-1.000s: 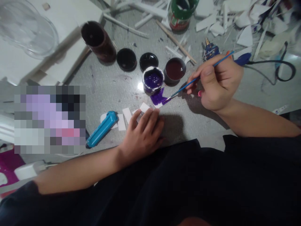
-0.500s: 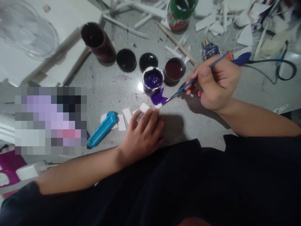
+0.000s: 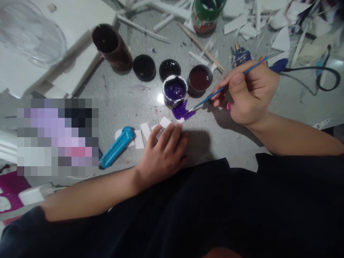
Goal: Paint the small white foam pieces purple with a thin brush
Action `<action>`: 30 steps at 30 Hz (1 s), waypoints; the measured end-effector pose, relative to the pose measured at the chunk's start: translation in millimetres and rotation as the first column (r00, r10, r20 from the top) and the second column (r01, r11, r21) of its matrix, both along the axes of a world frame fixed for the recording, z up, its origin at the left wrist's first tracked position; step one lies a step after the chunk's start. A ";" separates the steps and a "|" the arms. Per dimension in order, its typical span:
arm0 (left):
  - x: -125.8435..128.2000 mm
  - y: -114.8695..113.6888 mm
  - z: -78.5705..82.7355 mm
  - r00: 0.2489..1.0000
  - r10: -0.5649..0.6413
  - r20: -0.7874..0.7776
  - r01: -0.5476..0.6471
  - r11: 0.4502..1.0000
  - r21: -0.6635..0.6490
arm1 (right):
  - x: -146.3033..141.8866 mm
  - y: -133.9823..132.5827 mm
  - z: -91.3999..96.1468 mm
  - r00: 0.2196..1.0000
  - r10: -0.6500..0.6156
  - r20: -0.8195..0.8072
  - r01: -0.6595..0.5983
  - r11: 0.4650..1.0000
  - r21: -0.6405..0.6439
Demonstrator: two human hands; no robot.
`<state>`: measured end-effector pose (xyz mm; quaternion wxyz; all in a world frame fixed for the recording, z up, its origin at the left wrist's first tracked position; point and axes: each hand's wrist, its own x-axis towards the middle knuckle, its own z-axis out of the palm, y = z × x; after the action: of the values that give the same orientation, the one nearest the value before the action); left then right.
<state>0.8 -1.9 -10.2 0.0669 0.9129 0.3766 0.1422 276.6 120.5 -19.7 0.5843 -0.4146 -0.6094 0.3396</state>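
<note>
From here I'm finding room on the bench (image 3: 115, 100) between the blue cutter (image 3: 116, 147) and the dark round container (image 3: 144, 68), and more between the left hand (image 3: 165, 152) and the right hand (image 3: 249, 93). Ahead, the paint jar (image 3: 168, 101) and dark red cup (image 3: 197, 94) are standing side by side, blocking passage; the slanting paintbrush (image 3: 205, 100) is barring the cup's near side.

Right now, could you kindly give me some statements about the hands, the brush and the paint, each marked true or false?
1. The right hand holds a blue paintbrush. True.
2. The left hand grips the blue tool. False: the blue tool lies apart from that hand.
3. The brush tip is at the purple piece. True.
4. The white-rimmed jar holds green paint. False: its paint is purple.
</note>
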 end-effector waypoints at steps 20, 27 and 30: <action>-2.6 1.9 2.3 1.000 -0.017 0.008 0.018 0.999 -0.042 | 6.3 -0.6 1.8 0.991 0.131 0.015 -0.131 0.991 -0.002; 0.7 2.4 2.1 1.000 -0.018 0.011 0.017 0.999 0.047 | 5.3 -1.9 4.4 0.992 0.127 -0.003 -0.127 0.992 -0.023; 0.5 1.3 0.7 1.000 -0.011 0.018 0.011 1.000 0.021 | 5.8 -2.4 4.8 0.991 0.131 0.025 -0.131 0.991 -0.030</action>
<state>1.3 -0.5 -9.5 0.0614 0.9144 0.3694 0.1540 282.4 118.2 -14.9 0.5466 -0.3865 -0.6382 0.3802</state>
